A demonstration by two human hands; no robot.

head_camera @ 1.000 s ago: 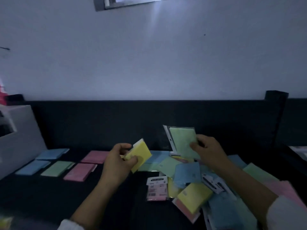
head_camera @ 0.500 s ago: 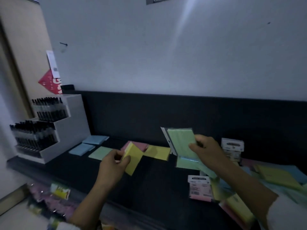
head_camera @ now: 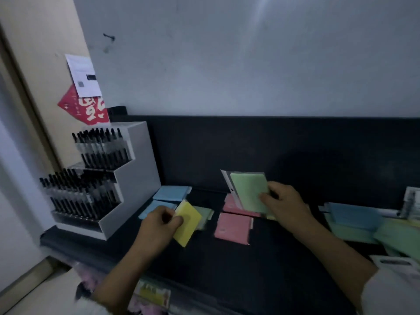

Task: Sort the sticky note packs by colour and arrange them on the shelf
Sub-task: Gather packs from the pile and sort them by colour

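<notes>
- Sticky note packs, flat squares of coloured paper in clear wrap, lie partly sorted on the long black shelf (head_camera: 227,269). Two pale blue packs (head_camera: 171,193) sit just beside the white stepped pen stand (head_camera: 134,178), a pale green flat pack (head_camera: 205,214) comes next, and two pink packs (head_camera: 233,228) lie further right.
- A mixed heap of blue, green and yellow packs (head_camera: 354,217) waits at the right end, so I judge the sorting is about in its first half.
- The step in hand seems to be placing, with each hand carrying one pack over the sorted groups.
- The left hand (head_camera: 159,226) is closed around a yellow square pack (head_camera: 187,223), thumb on its top face and fingers curled behind. The pack is tilted, off the shelf, and partly covers the flat green one.
- The right hand (head_camera: 284,203) pinches a light green pack in a clear hanging sleeve (head_camera: 248,192) by its right edge and holds it nearly upright above the pink packs.
- For the next move, the green pack belongs with the flat green one on the left hand's side, so the hands should go one at a time.
- The yellow pack needs its own place. I cannot tell if a yellow group exists already.
</notes>
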